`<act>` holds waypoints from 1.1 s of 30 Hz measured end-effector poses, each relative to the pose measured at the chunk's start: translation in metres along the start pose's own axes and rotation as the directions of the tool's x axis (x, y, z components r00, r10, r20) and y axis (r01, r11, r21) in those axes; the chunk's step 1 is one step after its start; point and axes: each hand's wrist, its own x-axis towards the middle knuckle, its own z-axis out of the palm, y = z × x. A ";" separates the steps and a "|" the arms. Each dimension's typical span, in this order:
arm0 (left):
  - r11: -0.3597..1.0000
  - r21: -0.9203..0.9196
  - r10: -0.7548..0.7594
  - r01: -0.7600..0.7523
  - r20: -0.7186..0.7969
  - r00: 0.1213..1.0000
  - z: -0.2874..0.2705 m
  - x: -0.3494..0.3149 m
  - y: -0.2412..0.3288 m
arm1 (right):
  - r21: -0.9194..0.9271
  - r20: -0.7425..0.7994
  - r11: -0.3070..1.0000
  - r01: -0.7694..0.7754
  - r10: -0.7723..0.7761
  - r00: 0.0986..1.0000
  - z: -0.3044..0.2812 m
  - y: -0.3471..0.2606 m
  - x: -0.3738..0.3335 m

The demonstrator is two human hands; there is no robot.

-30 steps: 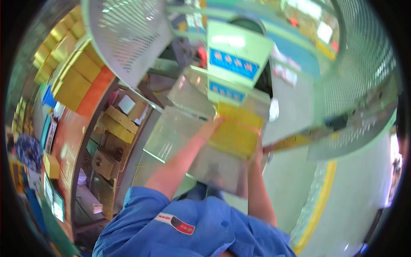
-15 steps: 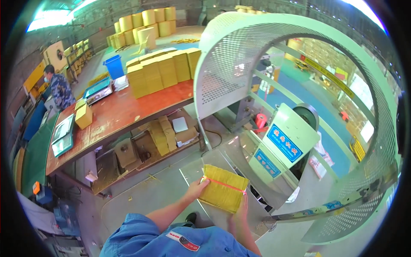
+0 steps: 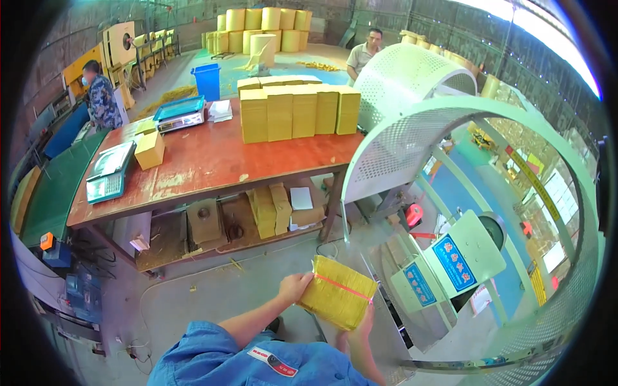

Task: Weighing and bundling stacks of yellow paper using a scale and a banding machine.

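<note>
A flat bundle of yellow paper (image 3: pixel 335 297), bound across the middle with a thin pink-red strap, is held in front of my body at a slight tilt. My left hand (image 3: pixel 296 287) grips its left edge, thumb near the end of the strap. At the lower right edge, my right hand (image 3: pixel 362 323) closes on the bundle, its fingers partly hidden underneath. Just right of the bundle stands a machine with a pale box-shaped head (image 3: pixel 473 248) bearing blue labels, framed by a large perforated white arch guard (image 3: pixel 393 145).
Ahead, a red worktable (image 3: pixel 212 168) carries stacked yellow bundles (image 3: pixel 279 114), a near scale (image 3: pixel 108 177) and a far scale (image 3: pixel 180 114). Behind it are a blue bin (image 3: pixel 206 82) and a person (image 3: pixel 362 56). Another person (image 3: pixel 102 101) stands left, beyond a green conveyor belt (image 3: pixel 56 183).
My view has turned left, so the table and machine sit farther right in the picture. A person behind the guard has come into view. Both hands keep hold of the strapped bundle.
</note>
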 end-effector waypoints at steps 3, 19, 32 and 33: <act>0.991 -0.081 0.111 -0.109 0.028 0.993 -0.014 0.010 0.016 | 0.054 -0.009 0.996 0.073 -0.073 0.997 0.001 0.014 -0.001; 0.890 -0.264 0.421 -0.372 0.162 0.893 -0.020 0.062 0.006 | -0.931 0.029 0.300 0.206 -0.503 0.864 0.002 -0.011 -0.034; 0.868 -0.319 0.436 -0.379 0.130 0.890 -0.019 0.051 0.007 | -0.618 -0.164 0.782 0.082 -0.231 0.959 -0.028 -0.006 -0.022; 0.873 -0.300 0.444 -0.386 0.159 0.882 -0.018 0.050 0.009 | -0.646 -0.197 0.759 0.085 -0.273 0.941 -0.024 -0.006 -0.025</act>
